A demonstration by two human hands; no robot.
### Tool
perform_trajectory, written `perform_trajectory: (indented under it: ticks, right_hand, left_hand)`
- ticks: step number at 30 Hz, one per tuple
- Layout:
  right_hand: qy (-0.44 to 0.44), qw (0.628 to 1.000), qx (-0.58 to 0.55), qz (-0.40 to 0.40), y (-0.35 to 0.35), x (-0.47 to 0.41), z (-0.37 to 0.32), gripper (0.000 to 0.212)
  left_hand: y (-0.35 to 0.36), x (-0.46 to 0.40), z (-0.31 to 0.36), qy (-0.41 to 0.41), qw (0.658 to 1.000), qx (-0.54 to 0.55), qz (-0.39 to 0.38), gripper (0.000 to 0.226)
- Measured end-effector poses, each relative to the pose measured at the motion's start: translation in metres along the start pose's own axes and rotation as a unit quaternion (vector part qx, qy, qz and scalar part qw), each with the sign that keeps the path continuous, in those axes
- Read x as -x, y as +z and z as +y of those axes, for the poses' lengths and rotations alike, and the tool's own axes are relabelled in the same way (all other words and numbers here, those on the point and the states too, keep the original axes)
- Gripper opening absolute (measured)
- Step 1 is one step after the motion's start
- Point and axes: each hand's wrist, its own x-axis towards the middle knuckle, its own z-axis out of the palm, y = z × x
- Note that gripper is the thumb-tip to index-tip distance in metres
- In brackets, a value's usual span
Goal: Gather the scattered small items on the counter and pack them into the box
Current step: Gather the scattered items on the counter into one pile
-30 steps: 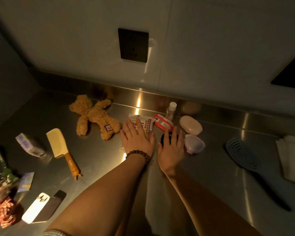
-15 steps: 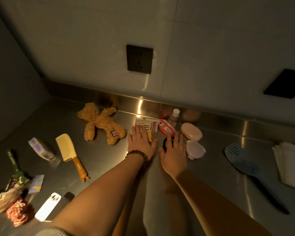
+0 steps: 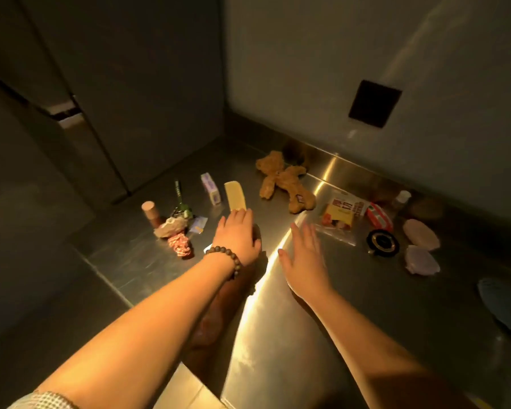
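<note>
Small items lie scattered on the steel counter [image 3: 351, 305]. My left hand [image 3: 237, 235], with a bead bracelet, lies palm down over the handle of the yellow toy cleaver [image 3: 235, 196]; its fingers reach the base of the blade and hide any grip. My right hand [image 3: 305, 255] hovers open and blurred over bare steel, left of the snack bag [image 3: 341, 215]. Further right are a red pack [image 3: 379, 217], a black round compact [image 3: 382, 242], a pink soap [image 3: 421, 234] and a purple lid [image 3: 421, 260]. A brown teddy bear [image 3: 281, 181] lies by the wall. No box shows.
At the left are a purple carton [image 3: 210, 188], a green tool [image 3: 181, 202], a brown cylinder [image 3: 150, 213], a crumpled wrapper [image 3: 171, 227], a red-white scrunchie [image 3: 180, 245] and a small card [image 3: 198, 225]. A small bottle [image 3: 401, 199] stands at the back. A blue brush [image 3: 505, 302] lies at the right edge.
Both hands have moved left, away from the snack bag and compact. My left hand now rests on the cleaver's handle. The view has swung left toward the corner.
</note>
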Motion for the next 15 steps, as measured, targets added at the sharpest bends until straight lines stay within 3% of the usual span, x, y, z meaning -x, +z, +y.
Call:
perform_trajectory:
  ticks: [9, 15]
  right_hand:
    - [-0.188, 0.979, 0.008, -0.073, 0.05, 0.008, -0.08, 0.072]
    - [-0.187, 0.978, 0.026, -0.092, 0.059, -0.014, -0.095, 0.061]
  left_hand:
    - [-0.022, 0.082, -0.092, -0.041, 0.997, 0.005, 0.072, 0.08]
    - [0.011, 0.124, -0.096, -0.017, 0.997, 0.058, -0.055, 0.113]
